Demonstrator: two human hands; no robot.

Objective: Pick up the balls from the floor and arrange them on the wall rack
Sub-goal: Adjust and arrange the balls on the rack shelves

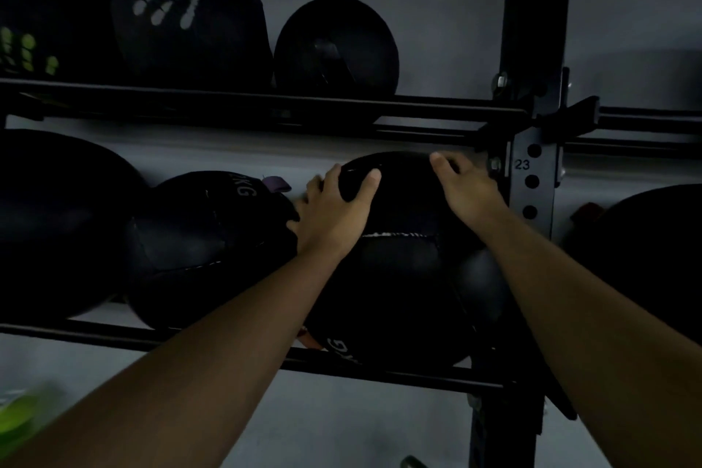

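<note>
A large black medicine ball (406, 270) rests on the lower rails of the black wall rack (380, 372), just left of the upright post. Both my hands hold it from above. My left hand (334, 213) wraps its upper left side, thumb on top. My right hand (467, 190) presses its upper right side, close to the post. To the left, a second black ball marked "KG" (205, 243) touches the held ball, and a bigger dark ball (57, 220) lies beyond it.
The upper shelf rail (266, 103) carries three dark balls: one with a white handprint (190, 15), a smaller one (336, 49), and one with green marks (38, 23). The upright post (532, 182) has holes and the number 23. Another ball (645, 247) sits right of it.
</note>
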